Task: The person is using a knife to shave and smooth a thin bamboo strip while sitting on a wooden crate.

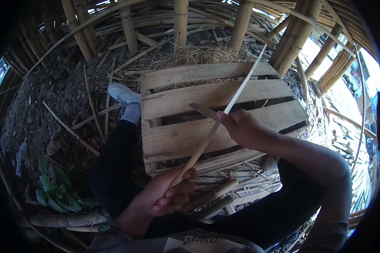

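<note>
left hand point(166, 195) closed on bamboo strip point(223, 114); right hand point(236, 124) gripping knife point(204, 111) against strip

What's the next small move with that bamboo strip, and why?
Probably draw the blade a little further down the bamboo strip. The right hand holds the blade against the strip above the wooden pallet, while the left hand grips the strip's lower end, steadying it.

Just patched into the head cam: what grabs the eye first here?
A long bamboo strip runs diagonally through mid-frame, its lower end gripped in the left hand. The right hand presses a blade against it higher up. Behind lies a weathered wooden pallet, ringed by bamboo poles along the top.
</note>
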A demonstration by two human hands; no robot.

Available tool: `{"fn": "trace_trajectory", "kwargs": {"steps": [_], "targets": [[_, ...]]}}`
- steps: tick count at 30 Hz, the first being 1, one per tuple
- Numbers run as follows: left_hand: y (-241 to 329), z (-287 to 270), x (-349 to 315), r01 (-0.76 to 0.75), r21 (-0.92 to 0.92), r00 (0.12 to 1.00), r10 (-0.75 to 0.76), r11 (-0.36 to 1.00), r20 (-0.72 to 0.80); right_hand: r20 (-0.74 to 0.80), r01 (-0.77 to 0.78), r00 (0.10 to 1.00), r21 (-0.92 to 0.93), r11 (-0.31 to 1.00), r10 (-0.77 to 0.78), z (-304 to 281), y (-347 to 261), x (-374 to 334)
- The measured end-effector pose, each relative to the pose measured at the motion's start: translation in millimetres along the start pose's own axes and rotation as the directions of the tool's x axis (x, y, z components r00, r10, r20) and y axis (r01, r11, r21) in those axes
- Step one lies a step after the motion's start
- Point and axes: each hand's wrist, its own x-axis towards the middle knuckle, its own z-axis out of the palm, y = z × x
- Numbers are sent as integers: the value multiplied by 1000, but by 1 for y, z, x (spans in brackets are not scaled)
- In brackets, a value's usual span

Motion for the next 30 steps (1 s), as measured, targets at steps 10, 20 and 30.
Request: {"fn": "trace_trajectory", "kwargs": {"steps": [10,20,30], "targets": [[-5,10,-1,-13,156,992,33,988,-125,-77,62,995,-46,997,-65,16,-7,-17],[-9,4,-1,-26,60,998,29,998,-49,-81,488,857,-194,851,-510,50,8,-25],[-9,6,-2,-37,212,986,71,977,-152,-197,594,579,-563,575,-791,61,-9,-32]]}}
